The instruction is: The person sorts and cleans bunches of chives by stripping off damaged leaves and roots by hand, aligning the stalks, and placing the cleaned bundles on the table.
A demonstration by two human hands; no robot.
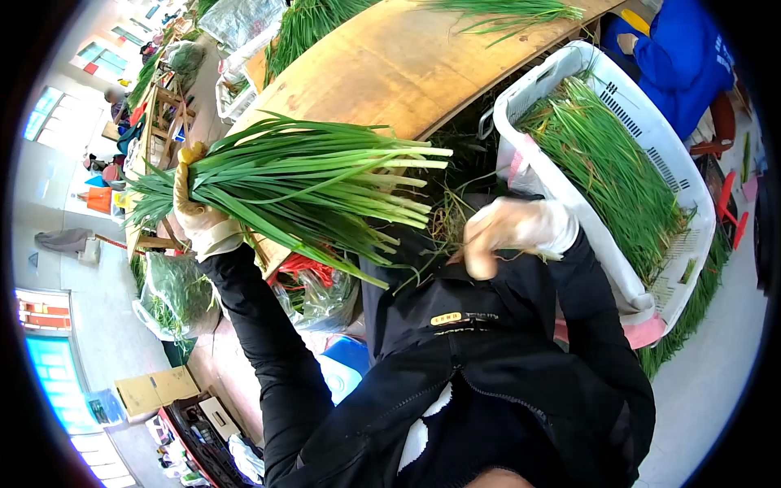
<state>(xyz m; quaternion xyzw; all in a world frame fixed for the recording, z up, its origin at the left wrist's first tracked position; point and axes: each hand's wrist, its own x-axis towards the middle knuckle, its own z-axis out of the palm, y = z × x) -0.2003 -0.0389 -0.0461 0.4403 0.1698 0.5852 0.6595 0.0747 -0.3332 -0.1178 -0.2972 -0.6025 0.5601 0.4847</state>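
Left hand [194, 195] holds green bunch [301, 187] near wooden table [366, 73].
Its fingers wrap round the leafy end, pale stalk ends pointing right; right hand [512, 232] blurred beside white crate [693, 195], finger state can't tell.

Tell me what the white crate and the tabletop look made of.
The white crate looks like moulded plastic, fairly smooth: slotted walls and a rounded rim. The tabletop is probably wood or board, worn and slightly shiny: tan face with streaks and stains.

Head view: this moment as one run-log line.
pale-gloved left hand: gripping long green leafy bunch | pale-gloved right hand: blurred, grip unclear | white slotted plastic crate: long green leaves inside
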